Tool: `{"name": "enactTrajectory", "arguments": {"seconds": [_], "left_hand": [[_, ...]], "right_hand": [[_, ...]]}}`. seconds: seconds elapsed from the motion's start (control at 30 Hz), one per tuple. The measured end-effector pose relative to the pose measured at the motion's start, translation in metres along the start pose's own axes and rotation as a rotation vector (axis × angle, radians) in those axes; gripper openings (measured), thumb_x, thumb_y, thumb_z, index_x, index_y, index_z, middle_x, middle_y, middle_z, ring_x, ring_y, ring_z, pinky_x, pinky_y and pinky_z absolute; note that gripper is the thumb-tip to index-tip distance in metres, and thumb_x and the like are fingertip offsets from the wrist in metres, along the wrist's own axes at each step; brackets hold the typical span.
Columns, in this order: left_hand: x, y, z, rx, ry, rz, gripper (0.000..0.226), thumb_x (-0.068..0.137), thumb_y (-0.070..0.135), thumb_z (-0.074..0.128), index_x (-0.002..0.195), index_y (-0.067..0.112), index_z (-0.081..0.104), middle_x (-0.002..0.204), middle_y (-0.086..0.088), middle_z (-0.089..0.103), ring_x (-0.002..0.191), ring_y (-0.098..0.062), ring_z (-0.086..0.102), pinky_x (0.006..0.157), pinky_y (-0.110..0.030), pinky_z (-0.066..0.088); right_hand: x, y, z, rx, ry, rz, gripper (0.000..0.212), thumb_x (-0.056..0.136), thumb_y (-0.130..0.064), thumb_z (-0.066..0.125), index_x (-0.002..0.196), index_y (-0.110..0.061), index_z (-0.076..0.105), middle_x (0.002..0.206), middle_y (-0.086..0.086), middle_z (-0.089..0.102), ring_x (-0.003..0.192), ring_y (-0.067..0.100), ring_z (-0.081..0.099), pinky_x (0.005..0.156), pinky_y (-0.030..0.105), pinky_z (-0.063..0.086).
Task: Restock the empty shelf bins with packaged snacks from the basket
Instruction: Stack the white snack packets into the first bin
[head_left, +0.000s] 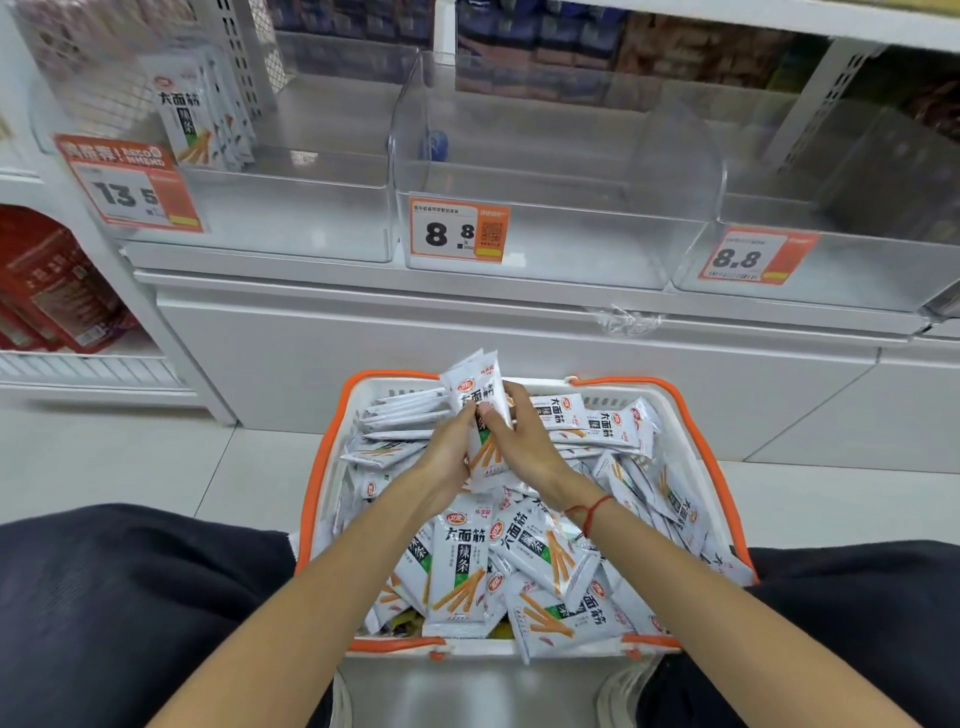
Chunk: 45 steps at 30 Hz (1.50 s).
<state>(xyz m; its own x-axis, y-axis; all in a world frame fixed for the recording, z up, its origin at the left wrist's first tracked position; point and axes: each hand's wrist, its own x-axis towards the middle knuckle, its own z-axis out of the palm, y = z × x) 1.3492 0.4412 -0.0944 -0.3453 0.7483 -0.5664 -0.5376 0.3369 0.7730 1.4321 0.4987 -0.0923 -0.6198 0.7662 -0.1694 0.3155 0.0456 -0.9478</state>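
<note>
A white basket with an orange rim (719, 467) sits on the floor between my knees, heaped with white snack packets (462, 571). Over the basket's far half, my left hand (447, 457) and my right hand (524, 447) together grip an upright bundle of snack packets (480, 395). Above, clear shelf bins run in a row. The left bin (291, 208) holds a few upright packets (200, 114) at its back left. The middle bin (545, 234) and the right bin (831, 270) hold nothing that I can see.
Orange price tags hang on the bin fronts: 13.5 (130, 187), 8.8 (457, 231), 8.8 (753, 254). Red packages (52, 291) fill a lower shelf at left. A white cabinet front (467, 353) stands behind the basket. Dark-clad knees flank the basket.
</note>
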Motion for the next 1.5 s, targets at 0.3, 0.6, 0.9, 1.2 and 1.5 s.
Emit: {"name": "enactTrajectory", "arguments": {"seconds": [0.3,0.6,0.9,1.2,1.5], "left_hand": [[0.012,0.000,-0.037,0.351,0.244,0.095,0.055,0.104,0.039,0.029,0.149,0.008,0.024,0.155,-0.008,0.029,0.140,-0.029,0.029,0.112,-0.047,0.024],[0.014,-0.001,-0.045,0.380,0.208,0.064,0.076,0.095,0.060,0.031,0.151,0.011,0.022,0.157,-0.007,0.026,0.141,-0.029,0.029,0.112,-0.048,0.024],[0.014,-0.005,-0.025,0.262,0.117,0.033,0.046,0.099,0.040,0.034,0.137,0.016,0.044,0.137,-0.010,0.053,0.118,-0.028,0.054,0.106,-0.045,0.038],[0.015,-0.007,-0.017,0.085,0.142,0.034,0.045,0.101,0.042,0.027,0.120,0.022,0.063,0.115,-0.005,0.068,0.111,-0.023,0.061,0.103,-0.042,0.042],[0.034,-0.018,-0.048,0.076,0.183,-0.048,0.059,0.076,0.052,0.056,0.123,0.017,0.055,0.114,-0.012,0.066,0.106,-0.031,0.061,0.104,-0.054,0.040]], "right_hand": [[-0.017,0.032,-0.037,-1.118,-0.801,0.478,0.052,0.085,-0.043,0.066,0.118,-0.008,0.048,0.105,0.008,0.053,0.091,0.021,0.054,0.086,0.033,0.053],[0.016,0.046,-0.068,-0.371,-0.233,0.437,0.054,0.094,-0.012,0.055,0.137,0.002,0.026,0.084,-0.001,0.047,0.068,0.012,0.057,0.047,0.019,0.046],[0.015,0.003,-0.022,0.071,-0.034,0.211,0.026,0.089,-0.003,0.061,0.115,-0.006,0.058,0.108,0.009,0.066,0.093,0.023,0.064,0.086,0.032,0.053],[0.007,0.027,0.018,-0.314,0.059,-0.041,0.040,0.095,-0.031,0.053,0.135,-0.025,0.049,0.113,0.007,0.041,0.106,0.020,0.043,0.095,0.033,0.041],[0.030,0.038,-0.059,-0.590,-0.267,0.294,0.042,0.096,-0.001,0.038,0.137,-0.008,0.044,0.141,0.010,0.046,0.119,0.023,0.048,0.092,0.028,0.043]]}}
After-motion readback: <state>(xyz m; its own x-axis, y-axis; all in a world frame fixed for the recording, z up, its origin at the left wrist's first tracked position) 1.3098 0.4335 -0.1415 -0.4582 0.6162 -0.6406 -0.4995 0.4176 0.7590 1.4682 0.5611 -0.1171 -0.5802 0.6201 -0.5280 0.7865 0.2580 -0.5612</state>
